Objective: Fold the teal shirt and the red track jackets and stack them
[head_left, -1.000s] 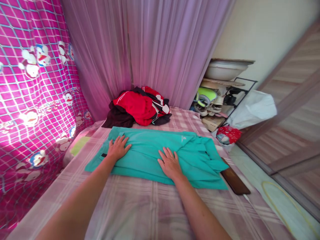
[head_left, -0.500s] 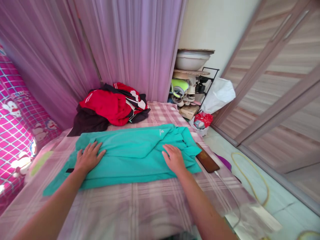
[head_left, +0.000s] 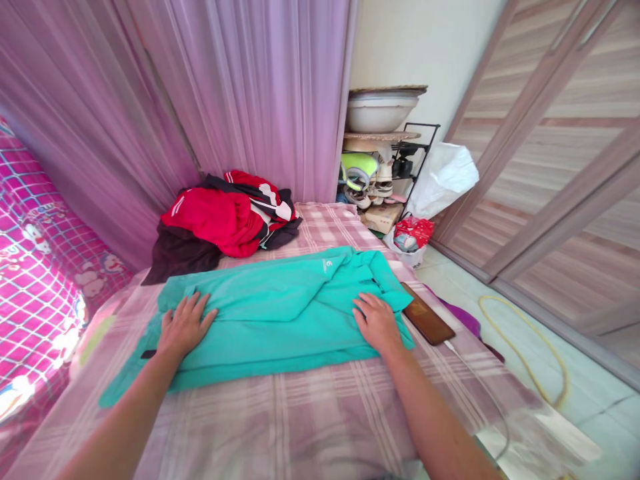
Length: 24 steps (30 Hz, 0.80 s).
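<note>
A teal garment (head_left: pixel 280 333), folded lengthwise into a long band, lies across the bed, with a small white print near its upper right part. My left hand (head_left: pixel 186 325) rests flat on its left portion, fingers spread. Toward the right end, my right hand (head_left: pixel 377 321) lies palm down on the cloth with its fingers loosely extended. Neither hand grips the fabric. A small black patch shows at the garment's left end, beside my left wrist. The cloth's right edge touches or slightly covers a phone (head_left: pixel 429 319) with a white cable plugged in.
The plaid bedsheet (head_left: pixel 235 427) lies under everything. Red and dark clothes (head_left: pixel 225 220) are heaped by the purple curtain (head_left: pixel 260 87). Beyond the bed stand a shoe rack (head_left: pixel 423 160), a plastic bag (head_left: pixel 410 241) and a wardrobe (head_left: pixel 545 200). A yellow cord (head_left: pixel 525 353) loops on the floor.
My right hand has slid right along the teal garment, toward its right end. My left hand stays at about the same place on the cloth. The view has shifted slightly.
</note>
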### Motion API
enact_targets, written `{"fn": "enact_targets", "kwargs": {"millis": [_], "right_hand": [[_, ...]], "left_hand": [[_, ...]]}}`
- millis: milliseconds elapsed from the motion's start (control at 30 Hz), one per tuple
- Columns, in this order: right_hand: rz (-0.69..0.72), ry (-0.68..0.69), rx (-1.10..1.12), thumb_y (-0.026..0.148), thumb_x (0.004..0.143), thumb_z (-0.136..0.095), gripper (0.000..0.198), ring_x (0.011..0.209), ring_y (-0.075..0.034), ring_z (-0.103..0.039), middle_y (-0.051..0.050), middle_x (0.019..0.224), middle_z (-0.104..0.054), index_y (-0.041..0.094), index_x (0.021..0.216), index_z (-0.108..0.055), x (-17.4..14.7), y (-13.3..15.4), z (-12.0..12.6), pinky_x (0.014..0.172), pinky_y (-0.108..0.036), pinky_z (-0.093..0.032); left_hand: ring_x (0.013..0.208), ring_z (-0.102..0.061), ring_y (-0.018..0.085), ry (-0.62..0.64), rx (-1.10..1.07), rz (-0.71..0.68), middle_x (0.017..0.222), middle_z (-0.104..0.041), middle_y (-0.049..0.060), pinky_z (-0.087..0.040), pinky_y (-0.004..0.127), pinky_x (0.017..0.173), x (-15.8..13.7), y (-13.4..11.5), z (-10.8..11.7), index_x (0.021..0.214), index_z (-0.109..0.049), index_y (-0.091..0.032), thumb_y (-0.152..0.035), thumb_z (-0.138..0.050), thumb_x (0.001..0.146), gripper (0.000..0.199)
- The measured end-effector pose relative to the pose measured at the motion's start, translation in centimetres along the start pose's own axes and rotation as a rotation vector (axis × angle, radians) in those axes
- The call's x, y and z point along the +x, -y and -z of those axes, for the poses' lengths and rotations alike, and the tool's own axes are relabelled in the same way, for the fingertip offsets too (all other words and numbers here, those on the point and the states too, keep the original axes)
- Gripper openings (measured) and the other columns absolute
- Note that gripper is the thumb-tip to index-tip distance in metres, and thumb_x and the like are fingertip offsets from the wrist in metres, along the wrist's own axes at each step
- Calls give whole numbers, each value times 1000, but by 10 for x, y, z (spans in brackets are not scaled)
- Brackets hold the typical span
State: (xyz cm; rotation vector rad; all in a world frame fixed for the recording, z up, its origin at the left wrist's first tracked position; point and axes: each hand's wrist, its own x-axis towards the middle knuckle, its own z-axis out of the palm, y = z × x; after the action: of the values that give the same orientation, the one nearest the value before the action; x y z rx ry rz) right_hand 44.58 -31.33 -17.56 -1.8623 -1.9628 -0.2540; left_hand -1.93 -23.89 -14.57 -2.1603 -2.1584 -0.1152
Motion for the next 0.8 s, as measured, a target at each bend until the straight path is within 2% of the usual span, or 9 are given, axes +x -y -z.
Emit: {"fn": "enact_targets", "kwargs": {"millis": [233,333,433,533,667,800], "right_hand": [[69,-54,-14,32,96,-43,36,117,-28,-60,-11,124,-68,21,111,-74,-3,-16,-15,97,-43,-47],[118,-69,-21,33,95,-43,36,112,-27,-62,-11,121,-70,22,108,-75,-3,-20,-20,94,-42,-49],[118,-113,-39,31,94,-43,35,111,-27,-62,-11,119,-70,21,104,-76,-4,-21,-21,93,-42,-50],[143,-143,-51,31,94,-42,37,107,-27,-64,-12,116,-71,20,100,-77,-3,-18,-18,91,-42,-51],[172,-171,-32,30,93,-42,37,105,-28,-65,-12,116,-71,20,99,-77,19,-2,-7,90,-44,-51],[252,-91,58,29,91,-45,35,103,-25,-66,-8,115,-73,23,102,-77,63,46,6,91,-40,-51]], "left_hand": [[147,-29,32,84,-81,15,159,-35,8,-26,58,114,2,0,8,149,-42,-26,-52,-37,93,62],[141,-40,29,115,-258,14,151,-48,6,-31,48,115,7,10,19,141,-54,-25,-50,-35,93,57],[125,-58,24,17,-439,75,132,-66,5,-42,36,107,7,31,30,129,-64,-23,-50,-35,92,54],[108,-66,26,-91,-452,210,112,-75,5,-49,35,95,-5,58,35,119,-70,-23,-49,-43,87,49],[95,-69,26,-166,-464,364,97,-76,7,-51,34,83,-30,87,26,111,-72,-21,-50,-44,85,48],[94,-68,24,-213,-540,452,94,-75,7,-50,31,81,-51,96,16,102,-72,-18,-54,-35,87,53]]}}
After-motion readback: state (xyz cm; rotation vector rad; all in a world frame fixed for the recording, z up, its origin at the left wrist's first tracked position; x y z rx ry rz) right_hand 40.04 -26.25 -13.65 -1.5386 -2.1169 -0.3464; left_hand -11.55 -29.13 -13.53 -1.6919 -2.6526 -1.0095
